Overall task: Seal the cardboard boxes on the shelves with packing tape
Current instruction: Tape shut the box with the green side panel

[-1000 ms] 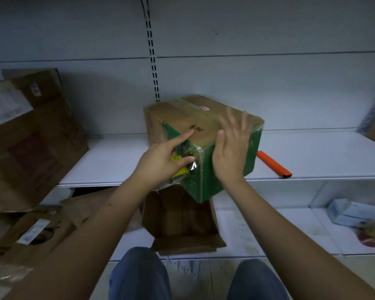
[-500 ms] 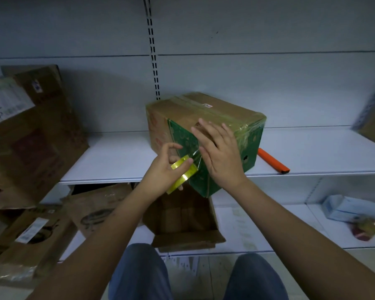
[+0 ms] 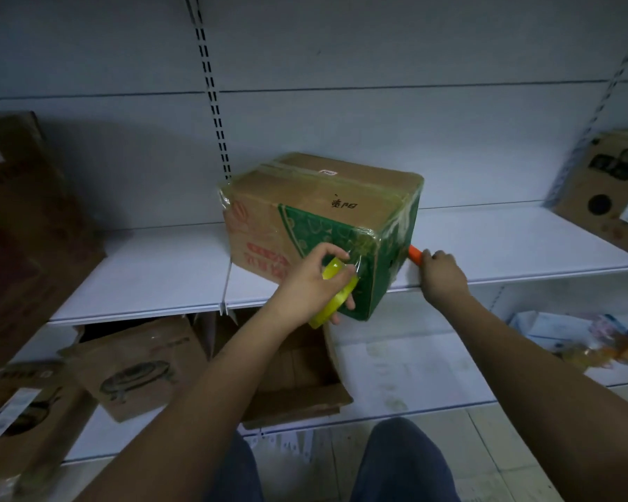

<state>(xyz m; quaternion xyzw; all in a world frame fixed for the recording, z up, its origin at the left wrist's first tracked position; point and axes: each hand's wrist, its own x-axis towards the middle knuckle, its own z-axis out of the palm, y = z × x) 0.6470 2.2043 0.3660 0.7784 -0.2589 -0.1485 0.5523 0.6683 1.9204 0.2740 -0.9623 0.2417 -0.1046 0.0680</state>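
1. Head view: a brown and green cardboard box is being seen standing on the white upper shelf, its near lower corner jutting past the shelf edge; clear packing tape is already being shown wrapped across its top and down its sides.
2. A yellow-green roll of packing tape is being gripped by the left hand, fingers curled round the roll, with the thumb on its upper rim.
3. The roll is being held against the box's near green face, just right of the left hand; a short stretch of clear tape is being drawn from the roll onto that face.
4. An orange tool is being grasped by the right hand, fingers closed over its near end; only its far tip is showing above the knuckles, just beside the box's right face.
5. The right hand is being held at the shelf edge, right of the box and well apart from the left hand.
6. Below the left hand, an open brown carton is being seen on the lower shelf.
7. Far left of the left hand, large brown boxes are being seen leaning.
8. Far right of the right hand, a printed box is being seen on the upper shelf.
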